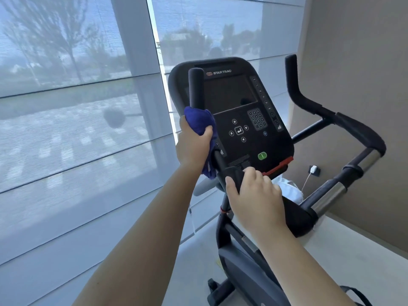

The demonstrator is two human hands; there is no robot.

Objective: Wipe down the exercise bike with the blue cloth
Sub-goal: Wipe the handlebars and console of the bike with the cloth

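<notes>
A black exercise bike fills the centre and right, with its dark console [234, 107] facing me. My left hand [193, 144] grips the blue cloth [198, 120], wrapped round the upright left handlebar [195, 87] about halfway up. A tail of the cloth hangs below my palm. My right hand [254, 193] holds the padded black grip at the base of the handlebars, just under the console's red lower edge. The right handlebar [309, 102] curves away, untouched.
Large shaded windows [77, 107] stand close to the left of the bike. A beige wall [364, 85] is on the right, with a white charger [313, 169] plugged into a socket. The bike's frame and base [242, 261] reach down to the pale floor.
</notes>
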